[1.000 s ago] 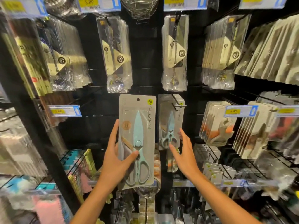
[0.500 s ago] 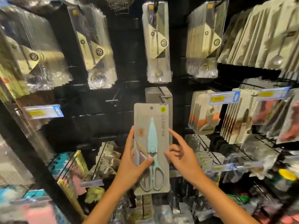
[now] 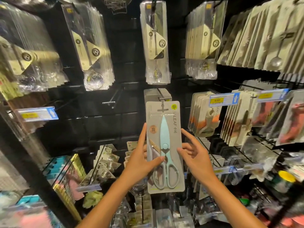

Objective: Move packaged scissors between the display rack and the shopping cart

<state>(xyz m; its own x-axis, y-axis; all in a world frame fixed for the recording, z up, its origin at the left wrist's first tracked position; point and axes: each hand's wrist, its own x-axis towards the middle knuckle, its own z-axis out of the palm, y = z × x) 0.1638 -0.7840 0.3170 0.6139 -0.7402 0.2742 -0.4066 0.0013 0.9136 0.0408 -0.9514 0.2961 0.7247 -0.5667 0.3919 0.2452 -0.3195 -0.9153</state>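
A grey card pack of light-blue kitchen scissors (image 3: 164, 145) stands upright in front of the black display rack (image 3: 102, 125). My left hand (image 3: 139, 162) grips its left edge, thumb across the front, fingers behind. My right hand (image 3: 194, 155) is at the pack's right edge, index finger straight and touching the card. The pack's hang hole sits at the tip of the rack hook (image 3: 162, 97), where several matching scissors packs (image 3: 156, 94) hang behind it. No shopping cart is in view.
An empty hook (image 3: 113, 99) juts out left of the scissors hook. Clear-bagged utensils (image 3: 155, 43) hang above. Peeler packs (image 3: 205, 116) and price tags (image 3: 223, 99) sit to the right; small packs (image 3: 105, 163) fill the lower hooks.
The scissors pack has risen and moved right, from left of the hook to directly in front of it. My right hand has come from the hanging packs to the held pack's right edge.
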